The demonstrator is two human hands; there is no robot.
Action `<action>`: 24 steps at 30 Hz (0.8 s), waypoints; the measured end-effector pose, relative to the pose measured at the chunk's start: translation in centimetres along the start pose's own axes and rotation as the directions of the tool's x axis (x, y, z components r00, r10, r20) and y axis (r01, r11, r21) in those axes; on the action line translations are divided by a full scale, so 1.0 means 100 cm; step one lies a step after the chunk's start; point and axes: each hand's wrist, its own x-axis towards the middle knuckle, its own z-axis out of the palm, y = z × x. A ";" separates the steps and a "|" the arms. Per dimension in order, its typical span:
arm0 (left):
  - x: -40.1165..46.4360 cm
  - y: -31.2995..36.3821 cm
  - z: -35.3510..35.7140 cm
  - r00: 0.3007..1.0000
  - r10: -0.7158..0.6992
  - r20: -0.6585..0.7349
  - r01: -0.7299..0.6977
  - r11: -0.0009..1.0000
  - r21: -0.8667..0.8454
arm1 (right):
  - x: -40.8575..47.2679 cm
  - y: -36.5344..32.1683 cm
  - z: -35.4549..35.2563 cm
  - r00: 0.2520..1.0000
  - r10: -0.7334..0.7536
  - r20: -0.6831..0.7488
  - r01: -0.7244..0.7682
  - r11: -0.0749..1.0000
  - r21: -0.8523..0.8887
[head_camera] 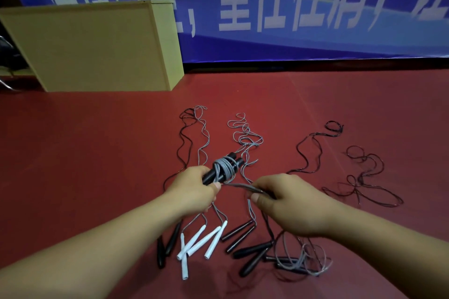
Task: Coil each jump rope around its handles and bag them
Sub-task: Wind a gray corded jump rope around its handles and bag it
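Two black handles [220,170], wrapped in grey cord [224,165], are gripped by the left hand [194,189]. Right hand [289,201] pinches the cord's loose run just beside it. White handles [201,240] lie below both hands.

My left hand [194,187] hides the black handles' [220,170] near ends. The banner [291,7] lettering runs off the top edge, blurred.

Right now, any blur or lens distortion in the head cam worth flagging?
Head view: wide-angle bend bows the banner and cabinet; banner lettering smeared. The cord between the left hand and right hand is motion-blurred; the wrapped handles stay fairly sharp. Dim light, dark corners.
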 end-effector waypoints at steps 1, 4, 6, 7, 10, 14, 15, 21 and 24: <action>-0.001 -0.001 0.001 1.000 0.005 0.021 -0.006 0.998 0.057 | -0.001 0.000 0.001 0.999 -0.025 -0.022 0.025 1.000 -0.015; -0.005 0.001 0.004 0.997 0.047 0.068 -0.063 0.963 0.264 | -0.003 0.003 0.004 0.989 -0.128 -0.072 0.123 0.990 -0.071; -0.007 0.003 0.006 0.993 0.071 0.098 -0.098 0.946 0.310 | -0.002 0.005 0.005 0.977 -0.205 -0.060 0.196 0.973 -0.124; -0.008 0.004 0.007 0.991 0.080 0.112 -0.112 0.940 0.322 | -0.002 0.005 0.005 0.970 -0.238 -0.051 0.229 0.963 -0.140; -0.010 0.006 0.009 0.986 0.090 0.137 -0.134 0.924 0.359 | -0.002 0.005 0.004 0.942 -0.333 -0.040 0.323 0.932 -0.168; -0.009 0.012 0.005 0.975 0.126 0.185 -0.193 0.892 0.409 | 0.000 0.005 0.000 0.925 -0.367 -0.100 0.337 0.912 -0.233; -0.009 0.013 0.005 0.968 0.130 0.214 -0.210 0.887 0.411 | 0.001 0.005 -0.002 0.923 -0.364 -0.128 0.324 0.912 -0.252; -0.019 0.016 0.010 0.861 0.233 0.452 -0.396 0.865 0.309 | 0.003 0.015 -0.005 0.934 -0.248 -0.258 0.176 0.946 -0.272; -0.023 0.020 0.009 0.831 0.262 0.491 -0.431 0.861 0.271 | 0.003 0.022 -0.008 0.953 -0.108 -0.282 0.068 0.987 -0.147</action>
